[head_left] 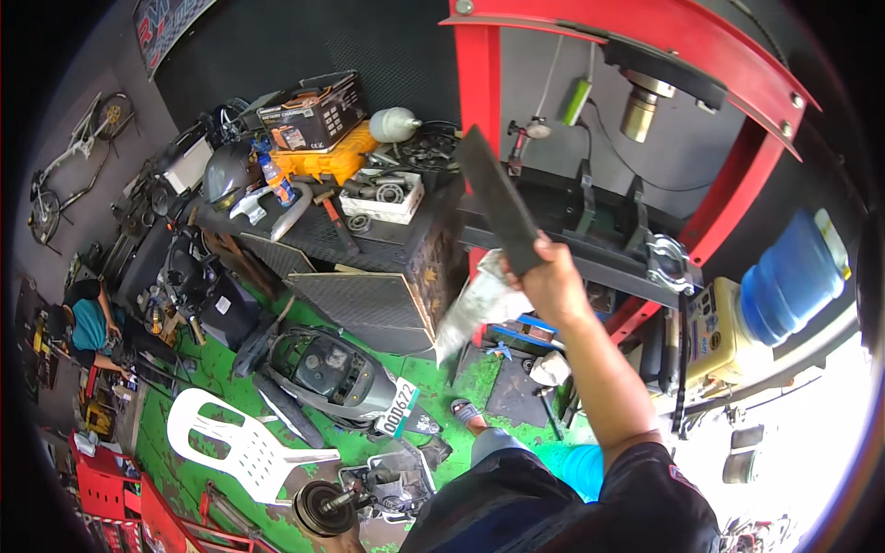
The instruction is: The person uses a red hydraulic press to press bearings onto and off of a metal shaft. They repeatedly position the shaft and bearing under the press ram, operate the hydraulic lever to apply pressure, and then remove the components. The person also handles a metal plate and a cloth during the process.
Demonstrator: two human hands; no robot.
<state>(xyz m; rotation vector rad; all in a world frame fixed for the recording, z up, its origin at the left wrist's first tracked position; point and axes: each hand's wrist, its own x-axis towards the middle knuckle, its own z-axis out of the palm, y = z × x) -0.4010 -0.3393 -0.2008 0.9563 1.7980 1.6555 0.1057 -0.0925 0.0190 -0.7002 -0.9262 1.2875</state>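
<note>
I stand on a worn green floor point(157, 442), dark patches breaking through its paint, inside a crowded workshop with grey and black walls. The red press frame point(477, 83) towers before me. Left of it, a workbench point(359, 300) has a dark top loaded with boxes, bottles, a hammer and metal parts. Below sits a partly stripped scooter point(323, 364), beside a white plastic chair point(244, 452). A blue water jug point(793, 276) tilts near the press's right post.

My right hand point(556, 286) is clenched round the lower end of a dark flat bar point(502, 194), raised at a slant before the press. White crumpled material point(475, 309) shows just below; I cannot tell whether I hold it too. Low down, my left hand point(346, 542) is at a round metal part point(318, 507) with a shaft; the lower edge crops my fingers, so its grip is unclear. Glare washes out the right side, and a crouching co-worker point(88, 318) is small and half lost among clutter.
</note>
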